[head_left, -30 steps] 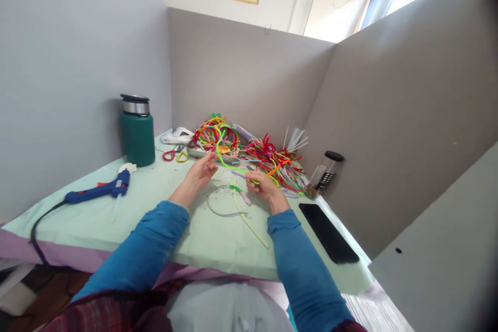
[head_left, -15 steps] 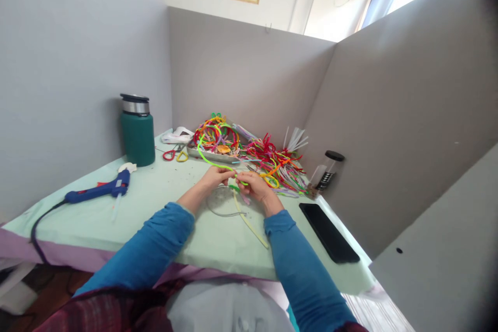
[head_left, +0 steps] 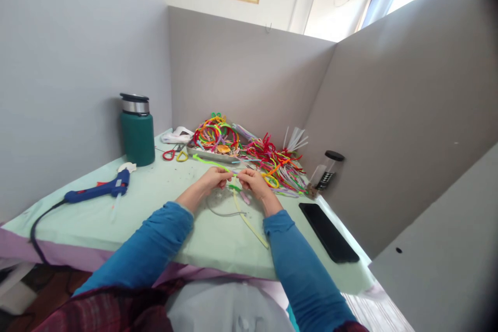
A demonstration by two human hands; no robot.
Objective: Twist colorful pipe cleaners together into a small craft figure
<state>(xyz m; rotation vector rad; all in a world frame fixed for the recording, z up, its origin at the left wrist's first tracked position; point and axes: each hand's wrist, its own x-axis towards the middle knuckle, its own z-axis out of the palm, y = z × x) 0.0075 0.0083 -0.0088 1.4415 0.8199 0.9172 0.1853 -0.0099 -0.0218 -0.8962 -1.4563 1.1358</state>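
Observation:
A bright green pipe cleaner (head_left: 210,162) runs from between my hands up to the left, its far end near the metal tray. My left hand (head_left: 215,179) pinches it, fingers closed. Right beside it, my right hand (head_left: 252,180) is closed too, its fingertips on the same pipe cleaner; the short end is hidden by the fingers. Below the hands lie a small green piece (head_left: 234,188), a pink piece (head_left: 245,197), a pale yellow pipe cleaner (head_left: 251,225) and a thin grey loop (head_left: 223,214) on the tablecloth.
Behind my hands stand the tray (head_left: 212,156) of coloured rings and a pile of pipe cleaners (head_left: 274,158). To the left are a blue glue gun (head_left: 97,192), a green bottle (head_left: 137,132) and scissors (head_left: 175,155). A black phone (head_left: 329,232) lies at right, by a clear bottle (head_left: 329,170).
The green pipe cleaner's long free end has swung down from an upright curve to a nearly straight, lower line. My hands have stayed almost in place.

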